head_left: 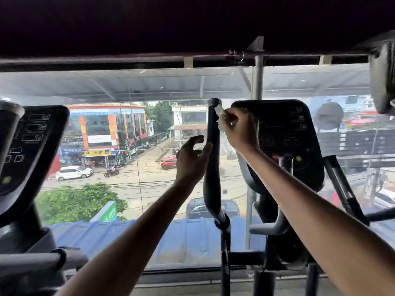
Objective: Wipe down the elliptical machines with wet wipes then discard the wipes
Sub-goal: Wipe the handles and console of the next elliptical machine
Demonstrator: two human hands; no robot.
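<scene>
While the right hand [237, 129] pinches the white wipe [220, 113] against the top of the handle bar [211, 167], the left hand [192, 154] sits loose beside the bar, lower down, holding nothing. If the bar swings, the wipe could slip off and fall.

Bright daylight comes in through the window [149, 184], so the handle [211, 178] and console [284, 129] before it read as dark backlit shapes, the ceiling [192, 22] above it is nearly black, and motion blur and wide-angle bending grow toward the corners beside it.
</scene>
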